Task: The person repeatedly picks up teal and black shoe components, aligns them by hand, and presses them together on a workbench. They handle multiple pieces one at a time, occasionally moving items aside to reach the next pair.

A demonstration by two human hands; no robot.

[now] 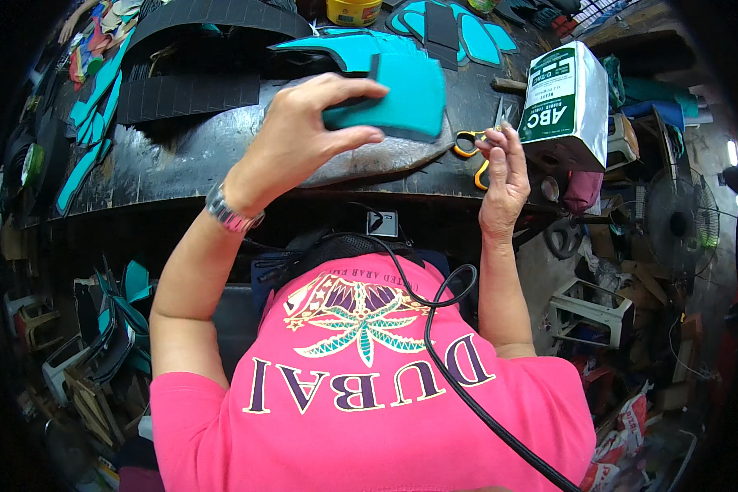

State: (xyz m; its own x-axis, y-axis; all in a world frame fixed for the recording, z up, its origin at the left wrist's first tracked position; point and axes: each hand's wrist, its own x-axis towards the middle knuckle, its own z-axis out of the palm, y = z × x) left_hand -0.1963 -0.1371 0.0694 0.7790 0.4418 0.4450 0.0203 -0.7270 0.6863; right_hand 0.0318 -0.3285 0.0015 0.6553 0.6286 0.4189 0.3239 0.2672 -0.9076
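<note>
My left hand (299, 119) has a thick block of teal sheet pieces (406, 97) between thumb and fingers, above the worktable. The block looks slightly blurred, with a dark strip at its upper left corner. My right hand (507, 180) is raised at the table's front edge, its fingers loosely bent and a little apart. I see nothing held in it. Just behind its fingertips lies a pair of scissors (466, 144) with orange and black handles, partly covered by the hand. Under my left hand is a worn, greyish board (344, 166).
A green and white rectangular tin (562, 102) stands right of the scissors. Black ribbed strips (184, 100) and teal cut pieces (82, 176) lie left; more teal pieces (484, 41) lie behind. A yellow tub (353, 11) is at the back. A black cable (455, 381) crosses my shirt.
</note>
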